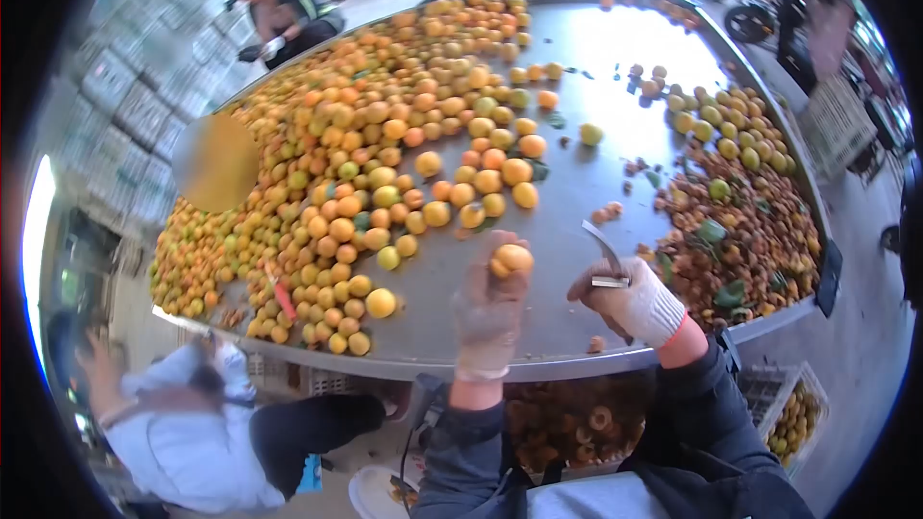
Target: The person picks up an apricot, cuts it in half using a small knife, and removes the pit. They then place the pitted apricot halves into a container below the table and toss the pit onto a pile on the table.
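Observation:
Over the near edge of the metal table (567,327), my gloved left hand (488,322) holds a round orange persimmon (511,260) at its fingers, raised toward the camera. To its right, my gloved right hand (642,306) is closed around a knife (606,246) with a thin curved blade that points up and left. A short bright metal strip (611,282) also shows at the right fingers. The blade and the persimmon are a small gap apart. Beyond the left hand lie loose persimmons (488,181), part of a large heap (356,125).
Brown trimmings (740,231) and leaves pile up on the right, with yellowish fruit (735,125) behind them. A red-handled tool (281,298) lies among the fruit. One person (279,14) stands across the table, another person (192,413) sits at left. Below is a bin of scraps (577,423).

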The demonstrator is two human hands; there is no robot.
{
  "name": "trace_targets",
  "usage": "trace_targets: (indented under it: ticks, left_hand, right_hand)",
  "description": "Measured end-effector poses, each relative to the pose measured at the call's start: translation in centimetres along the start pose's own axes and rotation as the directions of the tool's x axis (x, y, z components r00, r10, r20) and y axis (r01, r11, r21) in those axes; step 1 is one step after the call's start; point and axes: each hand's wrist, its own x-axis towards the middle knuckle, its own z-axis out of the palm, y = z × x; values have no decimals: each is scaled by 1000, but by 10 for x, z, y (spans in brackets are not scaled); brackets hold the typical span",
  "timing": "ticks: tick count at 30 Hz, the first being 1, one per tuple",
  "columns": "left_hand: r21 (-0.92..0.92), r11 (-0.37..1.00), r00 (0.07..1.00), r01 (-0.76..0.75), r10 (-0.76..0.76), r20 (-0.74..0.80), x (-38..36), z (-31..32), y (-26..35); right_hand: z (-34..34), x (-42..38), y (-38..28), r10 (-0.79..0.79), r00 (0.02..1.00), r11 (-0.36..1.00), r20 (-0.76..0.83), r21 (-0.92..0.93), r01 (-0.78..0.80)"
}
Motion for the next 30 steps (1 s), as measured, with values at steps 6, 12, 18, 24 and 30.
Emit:
trace_targets:
  ticks: [6, 12, 18, 24, 30]
  left_hand:
    - [389, 918, 969, -80, -20, 245, -11, 19, 16]
    - [475, 767, 875, -431, 226, 428, -14, 28, 16]
    - [475, 704, 832, -528, 318, 455, -16, 32, 25]
    - [472, 829, 943, -301, 183, 279, -23, 34, 23]
    - [445, 873, 976, -200, 141, 164, -27, 37, 17]
  right_hand:
    - [-1, 2, 1, -14, 982, 956, -188, 284, 68]
    - [-4, 5, 6, -82, 992, 962, -97, 253, 104]
    - [1, -1, -1, -40, 998, 928, -54, 367, 57]
    - [21, 3, 6, -43, 993, 889, -106, 450, 86]
    - [42, 16, 29, -266, 923, 903, -277, 265, 339]
